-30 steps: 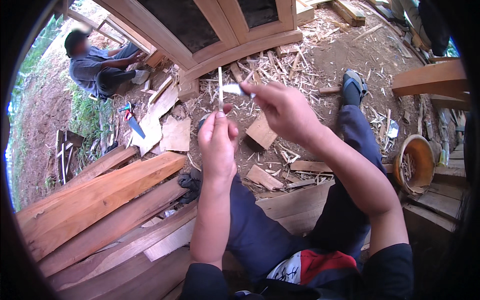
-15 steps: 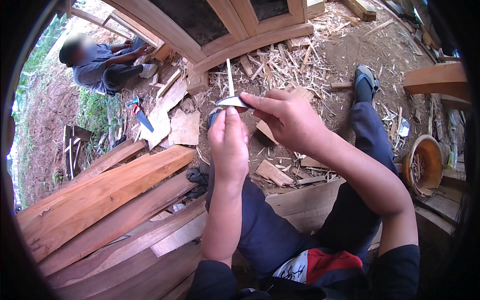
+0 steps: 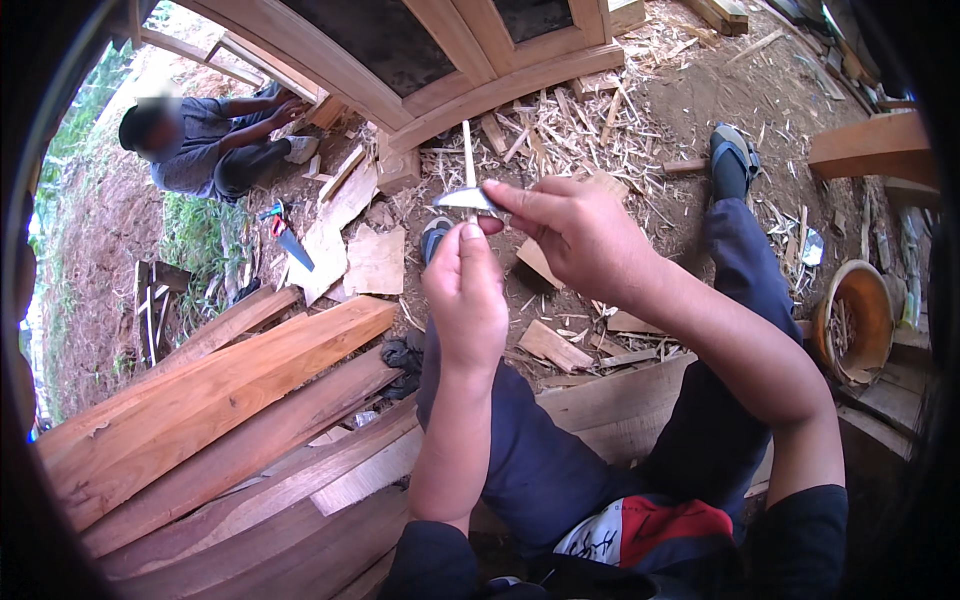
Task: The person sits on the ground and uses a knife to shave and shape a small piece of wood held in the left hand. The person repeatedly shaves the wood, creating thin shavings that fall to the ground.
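A thin pale wooden stick [image 3: 468,152] points away from me, its near end pinched by my left hand [image 3: 466,305], thumb on top. My right hand [image 3: 595,235] grips a small knife [image 3: 460,198] with a short, bright, curved blade. That blade lies crosswise over the stick, just beyond my left thumb. The right fingers hide the knife's handle, and the left hand covers the stick's lower part.
Long planks [image 3: 230,375] are stacked at left. A wooden panelled frame [image 3: 500,90] stands ahead, over scattered shavings [image 3: 560,135]. A handsaw [image 3: 290,245] lies near a seated person [image 3: 215,150]. An orange-brown bucket [image 3: 855,325] holding scraps tilts at right.
The blade has moved slightly farther from my left thumb along the stick, and its face catches more light. My left hand sits slightly lower; both grips remain.
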The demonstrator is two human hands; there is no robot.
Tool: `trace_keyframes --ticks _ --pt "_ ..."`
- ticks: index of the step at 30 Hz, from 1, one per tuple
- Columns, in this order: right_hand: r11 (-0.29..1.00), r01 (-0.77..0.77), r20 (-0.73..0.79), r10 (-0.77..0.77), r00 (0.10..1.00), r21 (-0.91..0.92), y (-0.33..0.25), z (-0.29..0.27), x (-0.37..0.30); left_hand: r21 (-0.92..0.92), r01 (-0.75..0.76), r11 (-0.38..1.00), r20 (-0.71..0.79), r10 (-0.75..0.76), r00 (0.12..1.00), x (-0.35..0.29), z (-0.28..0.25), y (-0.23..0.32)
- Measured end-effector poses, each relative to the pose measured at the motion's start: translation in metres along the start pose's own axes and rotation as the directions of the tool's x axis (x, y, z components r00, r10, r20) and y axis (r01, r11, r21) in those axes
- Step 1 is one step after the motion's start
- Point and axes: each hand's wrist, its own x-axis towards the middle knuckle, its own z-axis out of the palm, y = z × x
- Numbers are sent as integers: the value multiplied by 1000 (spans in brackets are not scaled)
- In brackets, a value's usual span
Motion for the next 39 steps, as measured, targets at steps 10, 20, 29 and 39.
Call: trace_keyframes --ticks 10,20,29,39 --pt "999 -32 60 33 998 -21 -3 -3 -5 -25 21 999 -4 -21 1000 1 -2 2" --pt "998 -33 -11 34 999 61 -4 -2 -8 -31 1 1000 -18 -1 1000 2 2 0" --pt "995 -62 -52 66 996 80 -4 -1 -4 61 -90 994 24 88 996 2 -1 -2" --pt "982 -125 -285 162 945 141 26 -19 19 52 -38 998 106 33 994 -17 12 11"
